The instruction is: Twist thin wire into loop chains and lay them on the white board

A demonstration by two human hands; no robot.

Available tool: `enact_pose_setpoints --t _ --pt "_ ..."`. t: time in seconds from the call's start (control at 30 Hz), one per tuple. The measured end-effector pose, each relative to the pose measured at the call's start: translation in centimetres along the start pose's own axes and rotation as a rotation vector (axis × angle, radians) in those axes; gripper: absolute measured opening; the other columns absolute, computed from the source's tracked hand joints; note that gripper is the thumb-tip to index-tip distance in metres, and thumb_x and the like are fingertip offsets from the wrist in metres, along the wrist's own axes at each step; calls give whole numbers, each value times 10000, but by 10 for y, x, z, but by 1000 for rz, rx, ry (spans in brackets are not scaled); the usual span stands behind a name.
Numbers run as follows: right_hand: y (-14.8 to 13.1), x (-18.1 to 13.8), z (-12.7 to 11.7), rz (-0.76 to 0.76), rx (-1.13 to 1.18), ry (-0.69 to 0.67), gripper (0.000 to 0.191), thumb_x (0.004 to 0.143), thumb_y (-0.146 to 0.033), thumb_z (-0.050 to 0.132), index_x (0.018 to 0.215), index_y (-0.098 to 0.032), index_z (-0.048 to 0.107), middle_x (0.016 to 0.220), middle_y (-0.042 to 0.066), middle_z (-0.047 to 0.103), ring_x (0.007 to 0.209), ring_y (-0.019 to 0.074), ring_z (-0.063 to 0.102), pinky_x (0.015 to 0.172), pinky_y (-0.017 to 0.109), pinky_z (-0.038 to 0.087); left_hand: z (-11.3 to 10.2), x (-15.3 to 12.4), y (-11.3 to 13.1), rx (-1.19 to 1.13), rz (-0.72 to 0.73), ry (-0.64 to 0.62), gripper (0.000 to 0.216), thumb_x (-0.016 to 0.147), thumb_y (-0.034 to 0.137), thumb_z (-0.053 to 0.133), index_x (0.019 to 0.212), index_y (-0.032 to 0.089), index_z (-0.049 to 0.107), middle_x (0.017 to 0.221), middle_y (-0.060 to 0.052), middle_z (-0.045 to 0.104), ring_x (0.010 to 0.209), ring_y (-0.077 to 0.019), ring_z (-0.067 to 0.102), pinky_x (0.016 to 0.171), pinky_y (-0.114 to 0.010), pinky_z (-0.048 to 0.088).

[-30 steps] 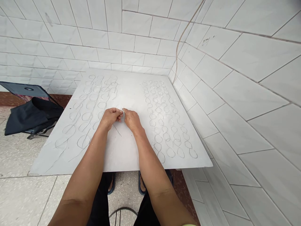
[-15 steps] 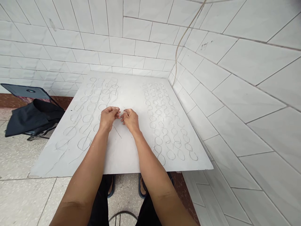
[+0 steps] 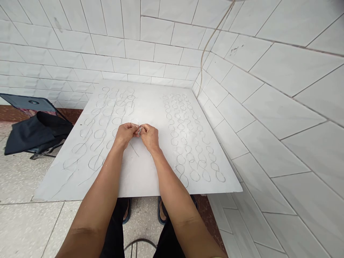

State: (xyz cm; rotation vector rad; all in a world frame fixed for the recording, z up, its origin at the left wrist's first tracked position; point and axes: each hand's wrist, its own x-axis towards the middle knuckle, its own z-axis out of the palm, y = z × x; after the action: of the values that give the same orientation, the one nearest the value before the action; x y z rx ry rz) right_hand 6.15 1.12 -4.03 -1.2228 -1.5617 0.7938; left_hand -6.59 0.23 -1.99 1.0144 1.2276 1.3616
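My left hand (image 3: 127, 133) and my right hand (image 3: 149, 136) meet above the middle of the white board (image 3: 139, 175), fingertips pinched together and touching. Between them is a thin wire (image 3: 134, 149), whose loose end slants down to the right below my left hand; a fine bit of it also pokes up above the fingers. How the wire runs inside the pinch is hidden. To the left lie rows of wire loops with long tails (image 3: 96, 163). On the right side of the board are several columns of small wire rings (image 3: 195, 175).
White tiled walls (image 3: 271, 118) border the board at the back and right. A pale cable (image 3: 205, 46) hangs down in the corner. At the left, a folding chair (image 3: 40, 104) with dark cloth (image 3: 34, 132) stands on the speckled floor.
My hands have closed the small gap between them, the right moving slightly left, so the fingertips now touch. The view has shifted a little.
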Motion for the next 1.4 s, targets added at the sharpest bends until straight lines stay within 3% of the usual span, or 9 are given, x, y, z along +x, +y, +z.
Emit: enact_pose_setpoints --t 0.23,0.5,0.9,1.13,1.3,1.4 --pt "-1 0 -1 -3 -103 27 253 911 -236 442 833 -215 682 667 -19 614 582 128 493 559 248 370 0 -3 4 4 -16 -29 208 730 306 811 728 124 711 776 -80 677 690 -151 603 692 -340 562" --pt "-5 0 -1 -29 -122 50 371 922 -175 426 1147 -232 715 836 25 714 766 161 633 743 278 478 3 -7 9 -68 8 -20 232 696 295 848 785 112 738 767 -65 671 720 -150 618 758 -359 581" --pt "-5 1 -6 -23 -203 -38 259 938 -160 441 947 -223 692 829 28 695 728 167 577 728 293 449 2 -4 5 5 -18 -43 178 684 236 845 688 121 709 722 -77 671 670 -160 623 720 -368 594" --pt "-4 0 -7 -116 -138 -25 287 922 -130 430 931 -242 693 825 15 674 750 168 583 717 281 433 2 -8 10 -1 -12 -27 196 718 297 824 736 132 720 744 -76 679 695 -159 624 707 -345 575" --pt "-5 1 -14 -200 -122 -57 319 910 -114 399 941 -235 692 858 6 680 784 158 593 735 270 439 -1 -8 12 -28 -36 -90 172 685 245 820 687 141 683 710 -59 652 652 -140 587 627 -298 519" --pt "-7 1 -16 -162 -78 -75 300 916 -141 405 931 -237 688 821 -6 666 725 145 573 684 256 429 -2 -8 13 -46 -57 -138 177 675 238 828 685 146 677 702 -52 646 647 -135 582 613 -284 499"
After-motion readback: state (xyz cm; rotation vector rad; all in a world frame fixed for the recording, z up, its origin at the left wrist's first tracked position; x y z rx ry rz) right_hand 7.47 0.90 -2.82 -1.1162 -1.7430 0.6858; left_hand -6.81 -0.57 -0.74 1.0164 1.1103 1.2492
